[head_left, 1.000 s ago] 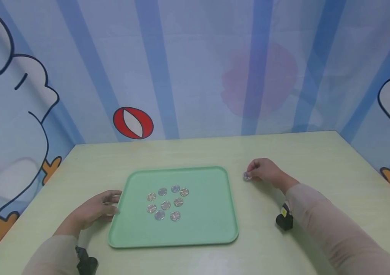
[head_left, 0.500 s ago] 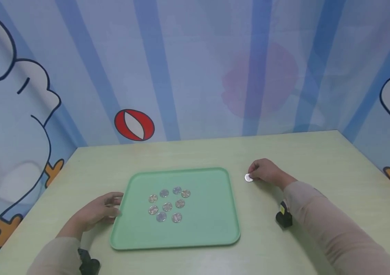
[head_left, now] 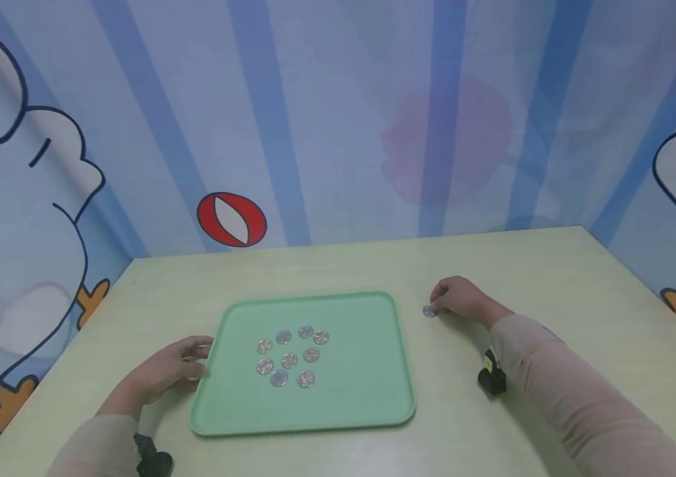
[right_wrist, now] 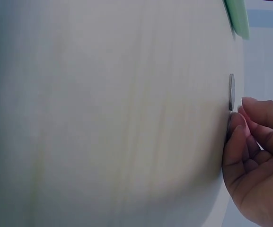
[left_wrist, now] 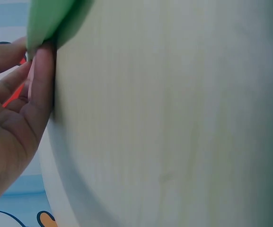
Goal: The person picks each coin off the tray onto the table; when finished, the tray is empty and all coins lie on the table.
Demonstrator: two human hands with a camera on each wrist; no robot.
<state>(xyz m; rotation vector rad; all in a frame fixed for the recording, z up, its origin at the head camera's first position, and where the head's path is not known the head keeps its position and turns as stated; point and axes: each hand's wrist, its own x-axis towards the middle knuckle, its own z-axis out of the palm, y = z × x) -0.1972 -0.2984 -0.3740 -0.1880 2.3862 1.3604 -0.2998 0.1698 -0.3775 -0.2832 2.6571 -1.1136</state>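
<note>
My left hand rests at the left rim of a light green tray, its fingertips and thumb touching the edge. Several silver coins lie flat in a loose cluster on the tray, left of its middle. On the bare table to the tray's right, my right hand is low with bent fingers, thumb and fingertips pinching at a coin. Just beyond those fingertips, another coin shows almost edge-on against the tabletop in the right wrist view. From the head view, a single coin peeks out beside the fingertips.
The pale wooden table runs back to a blue striped cloth backdrop printed with a red ball and cartoon figures. Both wrists carry a small black camera, the right one hanging under the sleeve.
At the right hand's fingertips the coin has tipped from tilted to nearly flat on the table. The left hand and tray keep their places; the head view has shifted slightly.
</note>
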